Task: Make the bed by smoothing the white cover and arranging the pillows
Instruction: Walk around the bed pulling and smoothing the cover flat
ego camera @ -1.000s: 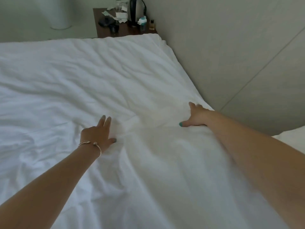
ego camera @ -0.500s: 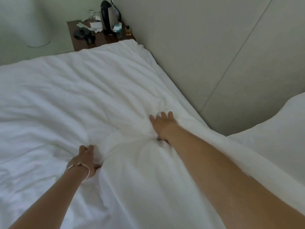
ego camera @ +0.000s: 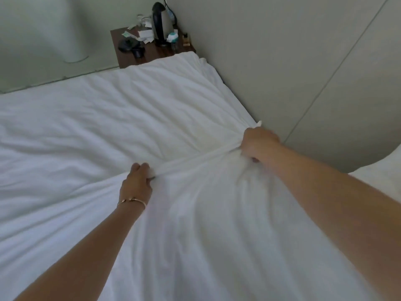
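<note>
The white cover (ego camera: 112, 127) spreads wrinkled over the whole bed. My left hand (ego camera: 136, 181), with a thin bracelet at the wrist, grips a bunched fold of the cover near the middle. My right hand (ego camera: 258, 144) grips the same fold further right, close to the wall-side edge of the bed. A taut ridge of cloth runs between the two hands. A white pillow (ego camera: 382, 172) shows partly at the right edge, against the wall.
A grey panelled wall (ego camera: 293, 61) runs along the bed's right side. A dark wooden nightstand (ego camera: 152, 55) stands beyond the far corner, with a kettle (ego camera: 161, 22), papers and small bottles on it. A pale curtain hangs at the far left.
Both hands went from lying flat on the cover to curling round a fold of it. The fold is now pulled taut between them, and the right hand has shifted toward the wall.
</note>
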Motion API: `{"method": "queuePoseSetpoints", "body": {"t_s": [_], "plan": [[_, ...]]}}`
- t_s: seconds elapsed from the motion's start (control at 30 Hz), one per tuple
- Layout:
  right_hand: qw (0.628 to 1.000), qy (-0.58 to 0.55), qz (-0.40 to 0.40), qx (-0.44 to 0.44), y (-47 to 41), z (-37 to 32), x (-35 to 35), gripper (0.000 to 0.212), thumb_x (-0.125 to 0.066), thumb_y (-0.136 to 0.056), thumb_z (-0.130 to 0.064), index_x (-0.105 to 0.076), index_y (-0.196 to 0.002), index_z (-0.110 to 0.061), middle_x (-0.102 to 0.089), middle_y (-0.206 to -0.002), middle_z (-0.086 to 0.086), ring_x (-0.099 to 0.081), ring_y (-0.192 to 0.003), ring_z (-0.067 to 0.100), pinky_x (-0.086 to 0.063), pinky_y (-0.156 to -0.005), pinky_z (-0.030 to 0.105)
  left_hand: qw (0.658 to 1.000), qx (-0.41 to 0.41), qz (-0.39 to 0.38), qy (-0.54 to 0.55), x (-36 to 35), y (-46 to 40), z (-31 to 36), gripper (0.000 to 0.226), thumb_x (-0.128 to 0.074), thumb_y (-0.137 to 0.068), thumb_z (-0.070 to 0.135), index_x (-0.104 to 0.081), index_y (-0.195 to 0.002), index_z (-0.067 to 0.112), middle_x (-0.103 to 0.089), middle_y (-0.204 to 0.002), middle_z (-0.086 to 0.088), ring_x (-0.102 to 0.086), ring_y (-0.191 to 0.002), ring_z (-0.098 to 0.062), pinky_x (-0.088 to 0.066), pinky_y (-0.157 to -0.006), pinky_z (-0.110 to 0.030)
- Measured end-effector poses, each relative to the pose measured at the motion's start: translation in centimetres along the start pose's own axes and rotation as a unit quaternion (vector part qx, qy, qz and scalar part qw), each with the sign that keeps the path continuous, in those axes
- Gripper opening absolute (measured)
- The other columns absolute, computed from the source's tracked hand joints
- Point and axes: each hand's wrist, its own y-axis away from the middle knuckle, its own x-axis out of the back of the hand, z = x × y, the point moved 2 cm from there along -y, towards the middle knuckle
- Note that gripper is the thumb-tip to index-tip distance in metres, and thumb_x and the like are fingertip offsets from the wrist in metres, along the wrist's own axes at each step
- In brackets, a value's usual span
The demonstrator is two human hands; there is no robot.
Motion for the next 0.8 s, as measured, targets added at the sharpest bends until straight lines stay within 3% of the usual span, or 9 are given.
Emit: {"method": "queuePoseSetpoints", "body": {"t_s": [0.1,0.2,0.27,0.3,0.37,0.43,0.53,0.7,0.8], "plan": [[0.994,-0.052,0.083,-0.045,-1.7,1.4,4.6,0.036,-0.049,-0.089,-0.006,-0.057,-0.124,-0.003,-0.054,-0.135,0.018,-0.053,-0.123,0.032,-0.045,-0.089,0.035,0.997,0.012,0.076,0.023,1.9,-2.8,3.1,0.009,-0.048,-0.091,0.004,-0.051,-0.099,0.007,-0.044,-0.101,-0.012,-0.054,-0.079,-0.038,-0.038,-0.064,-0.039],[0.978,-0.134,0.144,-0.063,-3.2,0.7,5.0,0.044,-0.051,-0.095,-0.005,-0.043,-0.138,-0.001,-0.034,-0.149,0.021,-0.04,-0.135,0.032,-0.04,-0.104,0.037,0.993,0.025,0.063,0.1,1.6,-4.1,3.8,0.021,-0.051,-0.094,0.017,-0.049,-0.114,0.011,-0.043,-0.123,-0.011,-0.058,-0.094,-0.036,-0.043,-0.072,-0.04],[0.974,-0.196,0.085,-0.079,-4.3,0.4,1.8,0.081,-0.065,-0.089,-0.019,-0.014,-0.151,-0.008,-0.006,-0.158,0.025,-0.025,-0.143,0.036,-0.034,-0.109,0.042,0.982,0.036,-0.05,0.176,0.1,-3.3,3.9,0.068,-0.063,-0.088,0.039,-0.026,-0.143,0.028,-0.007,-0.156,-0.002,-0.044,-0.127,-0.025,-0.039,-0.101,-0.044],[0.974,-0.206,0.028,-0.085,-4.7,0.4,-0.6,0.106,-0.072,-0.083,-0.035,0.005,-0.153,-0.017,0.014,-0.158,0.022,-0.012,-0.147,0.036,-0.029,-0.113,0.047,0.98,0.029,-0.104,0.165,-1.1,-2.5,4.2,0.089,-0.066,-0.081,0.053,-0.009,-0.148,0.04,0.016,-0.157,0.008,-0.027,-0.14,-0.025,-0.028,-0.111,-0.051],[0.983,-0.16,-0.063,-0.062,-5.2,0.6,-5.2,0.125,-0.067,-0.074,-0.067,0.028,-0.147,-0.032,0.034,-0.155,0.006,0.008,-0.15,0.029,-0.012,-0.117,0.058,0.987,-0.008,-0.146,0.063,-3.9,-0.6,5.0,0.092,-0.052,-0.074,0.077,0.006,-0.143,0.056,0.029,-0.154,0.017,0.011,-0.148,-0.024,-0.007,-0.112,-0.065],[0.99,-0.112,-0.081,-0.017,-5.5,0.9,-8.4,0.113,-0.049,-0.077,-0.079,0.029,-0.146,-0.036,0.031,-0.157,-0.006,0.016,-0.149,0.023,0.002,-0.115,0.063,0.986,0.011,-0.163,-0.035,-6.5,0.6,5.1,0.086,-0.028,-0.067,0.093,0.009,-0.139,0.063,0.029,-0.154,0.015,0.028,-0.143,-0.029,0.002,-0.106,-0.071],[0.997,-0.048,-0.049,0.037,-6.1,0.7,-10.5,0.096,-0.028,-0.086,-0.078,0.025,-0.15,-0.029,0.026,-0.159,-0.005,0.017,-0.148,0.021,0.012,-0.114,0.061,0.974,0.065,-0.184,-0.115,-9.1,0.2,4.8,0.092,-0.006,-0.055,0.1,0.021,-0.135,0.064,0.033,-0.154,0.011,0.03,-0.141,-0.035,0.004,-0.1,-0.076],[0.996,0.076,0.044,0.033,-6.6,-1.0,-11.7,0.082,-0.013,-0.094,-0.068,0.034,-0.144,-0.023,0.03,-0.158,0.003,0.019,-0.148,0.025,0.018,-0.113,0.058,0.974,0.044,-0.17,-0.14,-9.5,-2.8,4.8,0.094,0.0,-0.052,0.101,0.025,-0.134,0.062,0.03,-0.155,0.009,0.025,-0.142,-0.039,0.002,-0.098,-0.079],[0.98,0.116,0.102,0.124,-6.6,-2.0,-11.5,0.072,-0.02,-0.102,-0.051,0.04,-0.138,-0.034,0.035,-0.155,0.001,0.024,-0.146,0.027,0.02,-0.11,0.06,0.971,0.024,-0.192,-0.14,-9.5,-4.6,4.2,0.094,-0.003,-0.052,0.102,0.023,-0.134,0.064,0.028,-0.155,0.013,0.025,-0.143,-0.036,0.002,-0.099,-0.078]]}}
